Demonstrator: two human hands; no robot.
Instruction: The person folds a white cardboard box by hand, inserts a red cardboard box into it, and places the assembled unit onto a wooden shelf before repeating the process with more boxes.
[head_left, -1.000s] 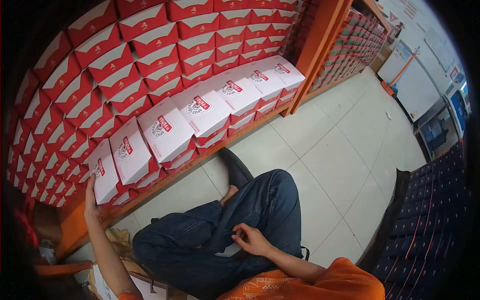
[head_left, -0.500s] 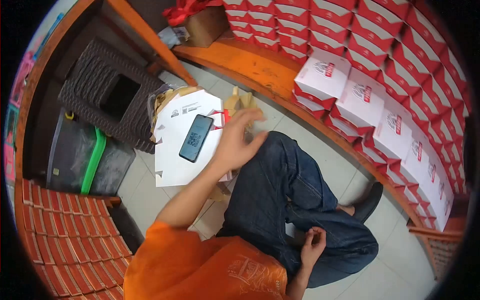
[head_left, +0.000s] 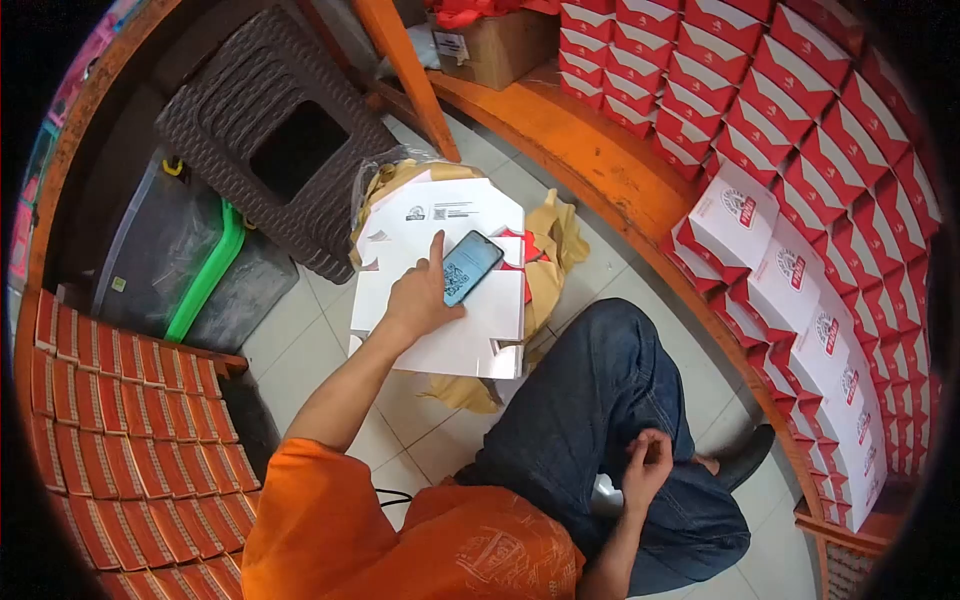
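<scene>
A smartphone [head_left: 474, 266] showing a QR code lies on a stack of flat white cardboard box blanks [head_left: 410, 300] with a printed logo. My left hand [head_left: 420, 298] is over its lower left edge, forefinger stretched out and thumb spread along the near end, touching the phone without gripping it. Part of the screen is hidden under the hand. My right hand [head_left: 652, 462] rests by my bent leg in blue jeans, its fingers loosely curled with nothing visible in them. Brown wrapping paper [head_left: 553, 240] surrounds the cardboard on the tiled floor.
Red-and-white boxes [head_left: 700, 100] stand stacked on an orange wooden shelf [head_left: 590, 130] at the right. On the left are dark woven-pattern plastic stools [head_left: 270, 130], a bin with a green handle [head_left: 205, 270] and rows of orange boxes [head_left: 130, 420]. A brown carton [head_left: 490, 50] sits at the back.
My left hand has moved from the right of the phone to its lower left edge. The view has shifted, so the cardboard appears further right. My right hand stays near my leg.
</scene>
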